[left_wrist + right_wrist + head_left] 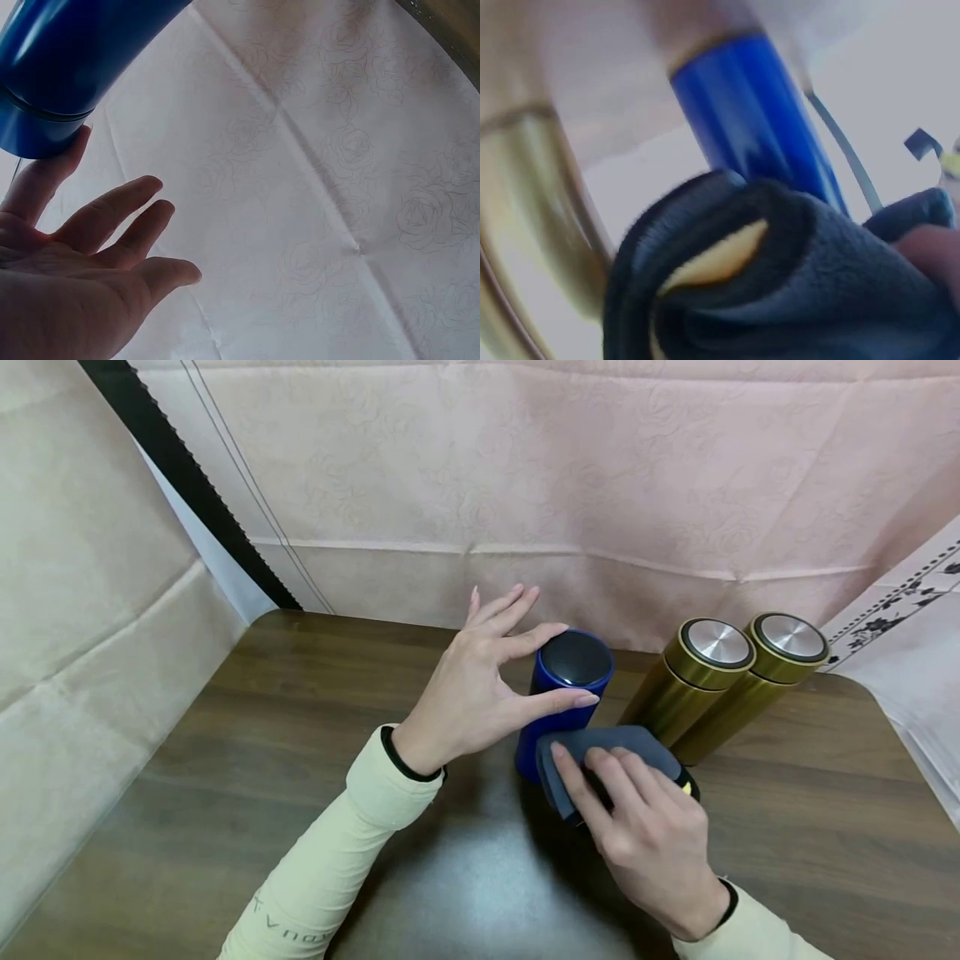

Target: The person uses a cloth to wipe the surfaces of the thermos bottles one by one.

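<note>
A blue insulated bottle [576, 658] with a dark round top stands upright on the table. My left hand [480, 685] pinches its lid between thumb and index finger, while the other fingers stretch away from it. From the left wrist view, one fingertip of that hand [82, 289] touches the rim of the blue bottle [82, 52]. My right hand [641, 835] holds a folded dark grey cloth [626, 745] with curled fingers, right at the bottle's lower front side. In the right wrist view, the bunched cloth [862, 270] overlaps the blue bottle [746, 112].
Two gold bottles with brushed silver tops, a nearer one [712, 647] and a farther one [791, 639], stand close together right of the blue bottle. The brown wooden table [247, 793] ends at the back against a pale pink cloth backdrop [525, 468].
</note>
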### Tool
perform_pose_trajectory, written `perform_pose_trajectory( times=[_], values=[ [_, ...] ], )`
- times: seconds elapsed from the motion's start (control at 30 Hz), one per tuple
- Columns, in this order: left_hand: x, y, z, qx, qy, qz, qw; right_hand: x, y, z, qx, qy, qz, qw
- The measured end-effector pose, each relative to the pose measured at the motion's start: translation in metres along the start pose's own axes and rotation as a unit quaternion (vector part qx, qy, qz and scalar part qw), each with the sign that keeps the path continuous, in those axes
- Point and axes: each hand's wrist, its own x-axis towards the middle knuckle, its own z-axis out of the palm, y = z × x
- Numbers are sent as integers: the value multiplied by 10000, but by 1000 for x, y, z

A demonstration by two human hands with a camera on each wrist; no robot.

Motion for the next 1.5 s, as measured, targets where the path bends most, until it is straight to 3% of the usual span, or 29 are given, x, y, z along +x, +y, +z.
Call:
perform_pose_trajectory(
  times=[0.17,0.33,0.57,0.73,0.9,1.07,1.23,1.37,1.5],
  values=[
    [0,1,2,-17,31,55,10000,16,1,2,-47,1141,168,9933],
    [1,2,4,16,132,209,9997,21,-1,9,-89,1401,103,9900],
    [3,4,2,36,192,273,9994,21,-4,15,-164,540,-515,9971],
    [3,5,2,73,199,296,9993,13,-16,20,-241,-502,-557,9969],
    [3,5,2,210,245,270,9991,3,-32,33,-406,-1487,-538,9866],
    [2,5,2,330,266,318,9986,-7,-44,44,-269,-2050,-541,9769],
    [2,6,2,394,273,355,9982,-17,-44,44,-28,-2730,-523,9606],
    [1,5,-2,272,274,305,9988,-21,-32,31,489,-2806,-158,9584],
    [0,4,-9,29,258,271,9993,-24,-10,11,1335,-2092,673,9664]
  ],
)
